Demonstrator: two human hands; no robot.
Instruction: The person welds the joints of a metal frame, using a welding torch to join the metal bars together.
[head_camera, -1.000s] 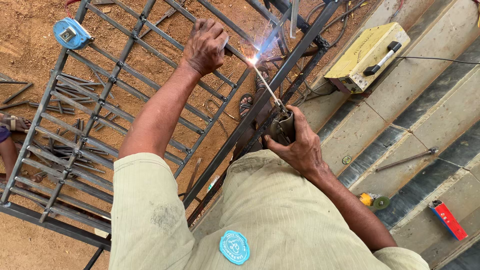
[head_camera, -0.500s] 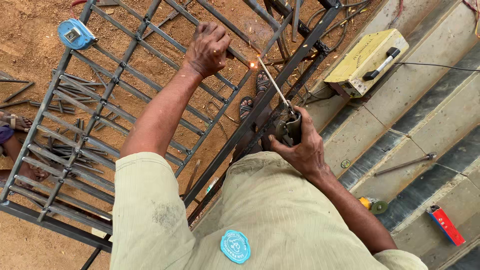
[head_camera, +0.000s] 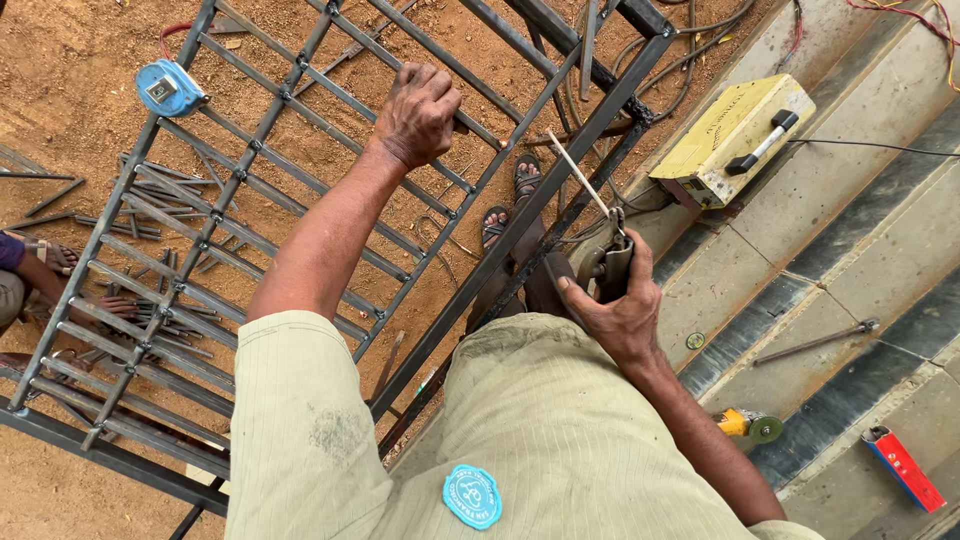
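Observation:
My left hand (head_camera: 418, 112) is closed around a bar of a dark steel grille frame (head_camera: 250, 190) that stands over the sandy ground. My right hand (head_camera: 620, 305) grips a welding electrode holder (head_camera: 610, 265); a thin rod (head_camera: 578, 174) sticks up from it toward the frame's thick side rail (head_camera: 545, 205). The rod tip is off the metal and no arc shows. My sandalled feet (head_camera: 510, 205) show below, between the bars.
A yellow welding machine (head_camera: 735, 140) sits on the concrete steps with cables behind it. A blue tape measure (head_camera: 168, 88) rests on the frame. Loose steel rods (head_camera: 150, 190), an angle grinder (head_camera: 750, 425), a red box (head_camera: 905, 468), another person's feet (head_camera: 60, 265) at left.
The bright arc at the rod tip has gone out. My right hand has pulled the rod back from the frame's rail. My left hand keeps its hold on the bar.

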